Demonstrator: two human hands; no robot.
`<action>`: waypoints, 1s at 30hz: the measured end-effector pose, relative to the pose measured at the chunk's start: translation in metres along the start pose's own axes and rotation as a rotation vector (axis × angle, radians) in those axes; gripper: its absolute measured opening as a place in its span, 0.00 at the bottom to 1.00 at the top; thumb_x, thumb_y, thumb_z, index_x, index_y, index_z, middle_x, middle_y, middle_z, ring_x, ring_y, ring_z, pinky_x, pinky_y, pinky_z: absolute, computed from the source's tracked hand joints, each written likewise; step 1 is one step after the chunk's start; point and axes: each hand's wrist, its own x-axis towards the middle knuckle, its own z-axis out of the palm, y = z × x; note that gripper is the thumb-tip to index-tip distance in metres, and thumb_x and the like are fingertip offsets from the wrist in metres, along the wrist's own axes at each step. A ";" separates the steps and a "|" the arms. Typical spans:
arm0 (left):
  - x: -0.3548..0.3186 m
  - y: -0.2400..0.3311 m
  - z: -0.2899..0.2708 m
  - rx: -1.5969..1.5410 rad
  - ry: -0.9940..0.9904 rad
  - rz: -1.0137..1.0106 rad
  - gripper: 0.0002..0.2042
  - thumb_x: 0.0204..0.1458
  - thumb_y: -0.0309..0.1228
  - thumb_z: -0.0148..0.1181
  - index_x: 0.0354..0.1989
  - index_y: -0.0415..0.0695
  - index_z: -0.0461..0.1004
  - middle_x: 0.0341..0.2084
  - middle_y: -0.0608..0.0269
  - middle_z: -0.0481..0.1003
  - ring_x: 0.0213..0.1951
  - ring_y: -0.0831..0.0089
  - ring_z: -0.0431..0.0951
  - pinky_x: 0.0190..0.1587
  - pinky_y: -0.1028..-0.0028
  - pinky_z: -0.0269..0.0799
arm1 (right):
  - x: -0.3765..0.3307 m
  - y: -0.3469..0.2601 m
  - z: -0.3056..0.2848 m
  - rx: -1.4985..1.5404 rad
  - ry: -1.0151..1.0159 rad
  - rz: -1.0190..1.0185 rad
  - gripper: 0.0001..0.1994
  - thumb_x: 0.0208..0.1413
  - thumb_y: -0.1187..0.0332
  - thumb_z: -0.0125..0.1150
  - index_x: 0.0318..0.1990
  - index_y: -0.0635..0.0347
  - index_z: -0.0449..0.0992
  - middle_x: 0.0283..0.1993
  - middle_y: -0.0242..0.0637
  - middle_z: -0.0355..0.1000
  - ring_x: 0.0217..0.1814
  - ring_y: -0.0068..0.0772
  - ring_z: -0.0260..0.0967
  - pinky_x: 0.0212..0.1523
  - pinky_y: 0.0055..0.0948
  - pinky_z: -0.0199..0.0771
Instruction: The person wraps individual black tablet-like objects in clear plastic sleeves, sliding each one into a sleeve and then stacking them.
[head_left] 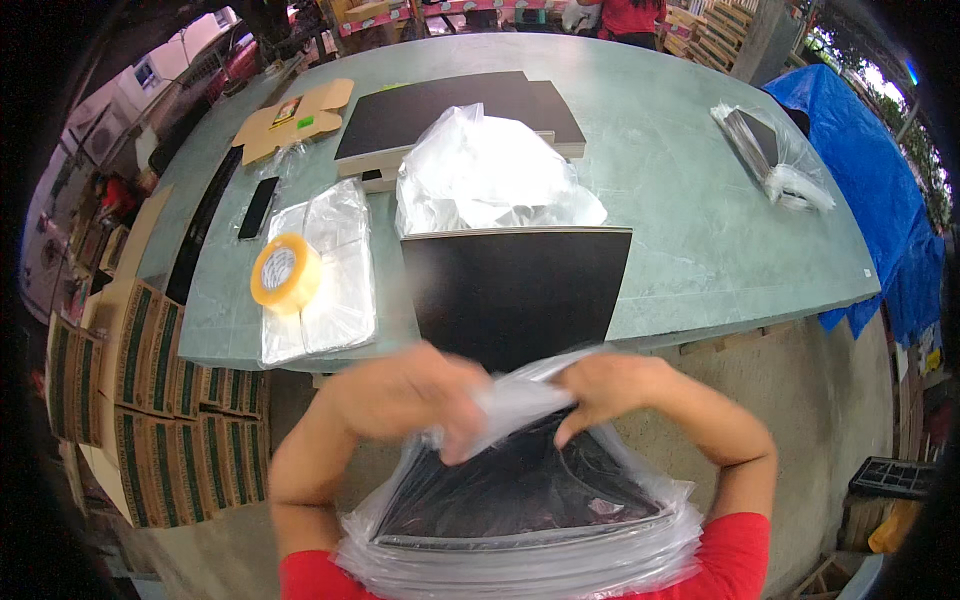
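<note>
A stack of black panels in clear plastic bags [520, 500] lies close against me, below the table's front edge. My right hand [610, 385] pinches the gathered edge of the top plastic bag [520, 410], its thumb pointing down over the black surface. Blurred by motion, my left hand [420, 395] is curled at the other side of that same gathered plastic; its exact fingertip contact is smeared. Just beyond both hands, a bare black panel [515, 290] reaches over the table edge.
On the green table [720, 260] stand crumpled white plastic [485, 170], more black panels [440, 105], flat clear bags [340, 260] under a tape roll [287, 272], a phone [258, 208], flattened cardboard [290, 120] and a bagged bundle [770, 155]. Boxes [160, 430] are stacked left.
</note>
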 end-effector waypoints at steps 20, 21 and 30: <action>-0.024 -0.032 0.001 1.831 -0.257 -0.706 0.11 0.43 0.32 0.46 0.26 0.44 0.75 0.26 0.55 0.74 0.42 0.57 0.69 0.56 0.54 0.39 | -0.004 0.019 0.031 -0.841 0.155 0.036 0.03 0.39 0.69 0.54 0.21 0.55 0.74 0.24 0.34 0.71 0.29 0.27 0.69 0.35 0.30 0.64; -0.036 -0.042 -0.008 1.836 -0.223 -0.691 0.10 0.41 0.31 0.47 0.25 0.44 0.75 0.25 0.55 0.74 0.42 0.58 0.69 0.55 0.55 0.43 | -0.008 0.010 0.028 -0.797 0.114 -0.051 0.03 0.39 0.70 0.54 0.22 0.56 0.74 0.25 0.35 0.71 0.29 0.28 0.69 0.34 0.29 0.64; -0.048 0.003 -0.063 1.087 1.130 -0.278 0.04 0.38 0.27 0.55 0.22 0.40 0.70 0.10 0.62 0.66 0.16 0.71 0.68 0.22 0.71 0.65 | -0.016 0.037 0.010 0.218 1.329 -0.018 0.18 0.31 0.84 0.47 0.36 0.60 0.68 0.33 0.37 0.68 0.35 0.34 0.65 0.38 0.30 0.65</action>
